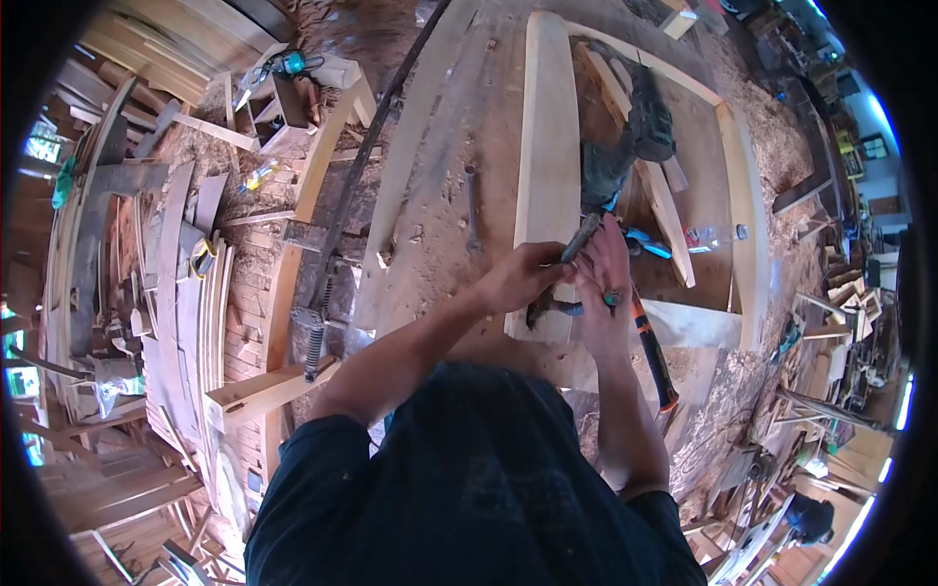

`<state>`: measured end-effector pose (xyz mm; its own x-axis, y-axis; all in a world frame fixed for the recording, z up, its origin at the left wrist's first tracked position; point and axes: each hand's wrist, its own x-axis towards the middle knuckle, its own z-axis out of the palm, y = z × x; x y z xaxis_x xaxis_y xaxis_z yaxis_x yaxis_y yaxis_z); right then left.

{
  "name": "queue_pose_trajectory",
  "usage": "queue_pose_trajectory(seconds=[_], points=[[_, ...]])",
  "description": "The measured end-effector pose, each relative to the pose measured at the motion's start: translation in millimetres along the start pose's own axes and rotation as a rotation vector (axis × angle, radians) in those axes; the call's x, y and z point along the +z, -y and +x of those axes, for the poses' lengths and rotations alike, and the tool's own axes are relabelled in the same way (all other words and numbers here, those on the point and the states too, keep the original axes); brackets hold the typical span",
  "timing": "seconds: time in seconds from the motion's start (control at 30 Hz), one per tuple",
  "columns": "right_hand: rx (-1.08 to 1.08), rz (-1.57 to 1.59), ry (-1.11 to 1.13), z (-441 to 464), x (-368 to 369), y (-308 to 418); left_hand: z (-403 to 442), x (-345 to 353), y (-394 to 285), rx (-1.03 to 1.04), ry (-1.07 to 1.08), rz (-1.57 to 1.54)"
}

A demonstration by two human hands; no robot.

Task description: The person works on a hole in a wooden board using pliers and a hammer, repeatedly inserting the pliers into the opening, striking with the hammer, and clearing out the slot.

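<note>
**left hand and right hand meet over a slim dark tool**

nearest the body, a tool with an orange and black handle lies just beside the right forearm, its head not readable. the left grip is narrow, fingers closed on the slim dark tool; the right hand is up against the same piece, but whether its fingers close around it cannot be told.

under and beyond the hands, the wooden frame lies on the worktop. its four sides appear to be in place, forming a closed outline, though how firmly the corners are joined cannot be seen. the wood strips inside slant across the opening and look loose, so any fixing of them seems not done. what else is left does not show.

just past the hands, a power drill lies over the frame, neither hand on its handle. a blue-handled tool and a clear bottle are to its right; a wrench lies apart, to the left. farther off, an open wooden box holds more tools.
</note>
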<state>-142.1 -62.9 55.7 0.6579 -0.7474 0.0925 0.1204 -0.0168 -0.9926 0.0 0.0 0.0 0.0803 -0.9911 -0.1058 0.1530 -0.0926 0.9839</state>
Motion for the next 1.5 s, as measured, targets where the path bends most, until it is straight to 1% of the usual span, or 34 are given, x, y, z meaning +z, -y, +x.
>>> queue_pose_trajectory(seconds=[0.07, 0.17, 0.27, 0.37, 0.47, 0.57, 0.67, 0.77, 0.87, 0.97, 1.0, 1.1, 1.17, 1.27, 1.3, 1.33, 1.4, 1.43, 1.47, 1.5], points=[[0.031, -0.02, -0.015, -0.9, 0.9, 6.8, -4.2, 3.4, -6.9, -0.037, 0.03, -0.075], [0.164, -0.123, -0.004, 14.8, 10.2, 1.6, -12.1, -15.9, -12.2, -0.108, 0.064, 0.031], [0.067, -0.217, -0.005, 23.9, 12.5, -3.7, -2.5, -23.9, -0.7, -0.049, 0.085, 0.069], [0.095, -0.139, 0.003, 22.6, 21.3, 8.1, -1.7, -36.9, 5.0, -0.003, 0.067, 0.172], [-0.1, -0.362, -0.033, 14.9, 18.0, -3.6, 20.1, -48.7, 14.9, 0.038, -0.162, 0.225], [-0.093, -0.418, -0.111, -4.2, 26.4, -6.2, 67.7, -26.0, 29.4, 0.014, -0.506, 0.714], [-0.11, -0.438, -0.132, -14.2, 23.2, -8.6, 91.5, -5.7, 19.6, -0.152, -0.458, 0.908], [-0.298, -0.315, -0.152, -41.7, 27.0, -14.1, 107.1, -6.0, 53.1, 0.022, -0.583, 0.9], [-0.449, -0.304, -0.125, -83.9, 21.7, -25.8, 103.3, -8.1, 39.2, -0.047, -0.528, 0.876], [-0.418, -0.489, -0.115, -132.2, 13.9, -22.9, 103.3, -7.7, 41.5, -0.019, -0.542, 0.912], [-0.365, -0.447, -0.09, -140.4, 15.1, -23.0, 103.7, -7.7, 41.7, -0.02, -0.537, 0.893], [-0.243, -0.532, -0.04, -152.3, 20.1, -12.8, 102.1, -8.2, 42.9, -0.039, -0.515, 0.855], [-0.14, -0.42, -0.112, -158.7, 29.5, -8.2, 102.1, -8.7, 39.6, -0.06, -0.505, 0.861], [0.043, -0.351, -0.166, -152.7, 30.9, 7.8, 94.2, -8.0, 51.5, 0.111, -0.572, 0.944], [0.115, -0.344, -0.174, -147.5, 28.5, 15.6, 76.3, -7.3, 45.3, 0.239, -0.485, 0.864], [0.103, -0.408, -0.187, -139.2, 28.0, 20.1, 50.2, -6.6, 39.9, 0.364, -0.397, 0.783], [0.169, -0.572, -0.146, -117.1, 28.9, 36.0, -6.3, -10.8, 24.1, 0.308, 0.079, 0.309], [0.206, -0.653, -0.122, -105.2, 31.6, 48.1, -34.1, -11.8, 11.1, 0.3, 0.143, 0.339], [0.286, -0.609, -0.162, -89.2, 42.6, 62.5, -54.3, -11.4, 0.5, 0.296, 0.206, 0.373], [0.306, -0.671, -0.142, -82.2, 43.6, 65.6, -65.1, -4.1, -1.7, 0.361, 0.144, 0.404]])
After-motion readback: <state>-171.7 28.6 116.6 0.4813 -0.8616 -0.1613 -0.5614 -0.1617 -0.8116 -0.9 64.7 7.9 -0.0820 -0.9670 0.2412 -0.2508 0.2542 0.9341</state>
